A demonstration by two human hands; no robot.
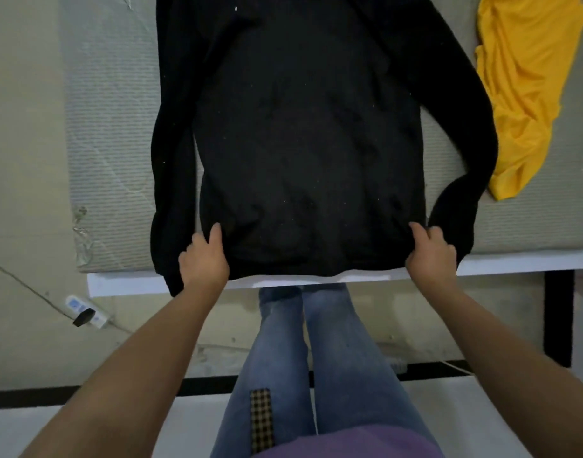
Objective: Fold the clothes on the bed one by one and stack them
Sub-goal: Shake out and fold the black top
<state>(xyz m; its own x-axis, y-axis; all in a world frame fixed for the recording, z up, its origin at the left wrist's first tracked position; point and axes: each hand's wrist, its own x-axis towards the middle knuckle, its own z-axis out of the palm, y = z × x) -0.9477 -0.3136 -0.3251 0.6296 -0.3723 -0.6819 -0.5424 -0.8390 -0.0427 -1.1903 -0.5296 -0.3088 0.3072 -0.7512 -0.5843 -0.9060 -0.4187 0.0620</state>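
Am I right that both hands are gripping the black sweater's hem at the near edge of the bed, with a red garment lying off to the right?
Not quite: in the head view the garment to the right is yellow, not red. The rest holds: left hand and right hand grip the black sweater at its hem, at the near edge of the bed.

Black long-sleeved top (303, 133) spread flat on the bed (118, 127), hem at the near edge. Left hand (202, 257) grips the hem's left corner, right hand (430, 254) its right corner. Yellow garment (521, 90) lies crumpled at far right, just beside the right sleeve.
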